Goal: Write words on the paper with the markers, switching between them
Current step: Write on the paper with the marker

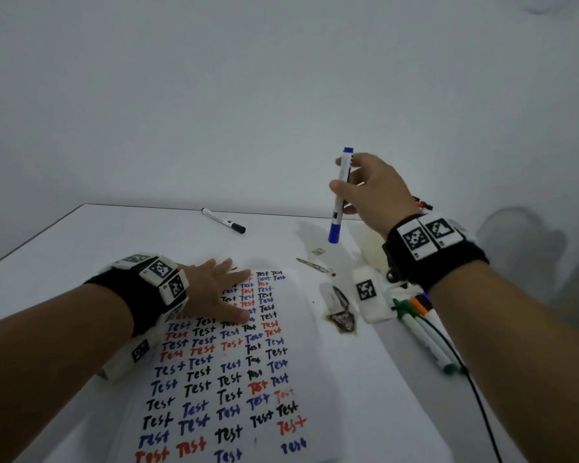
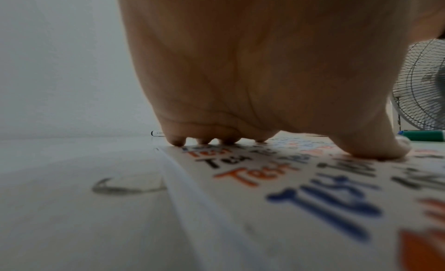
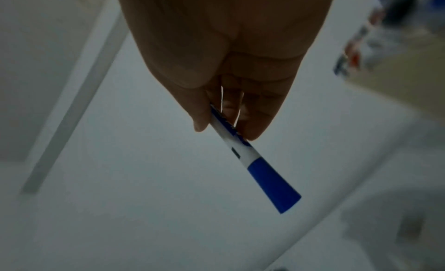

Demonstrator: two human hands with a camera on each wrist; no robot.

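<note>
Head view shows the left hand (image 1: 214, 292) flat on the paper (image 1: 234, 379) to stop it sliding, the right hand (image 1: 375, 192) pinching a capped blue marker (image 1: 340, 195) above the desk (image 1: 81, 248).

The flat left hand (image 1: 214, 292) covers several words on the white written-over paper sheet (image 1: 315, 355), whose bottom rows run off the head view. The right wrist view is blurred.

1. Paper (image 1: 315, 359): matt white sheet, lower centre.
2. Blue marker (image 1: 340, 195): smooth plastic, slightly glossy, right of centre.
3. Table (image 1: 81, 242): smooth white surface, faint sheen.
4. Wristbands (image 1: 448, 265): black cloth.
</note>
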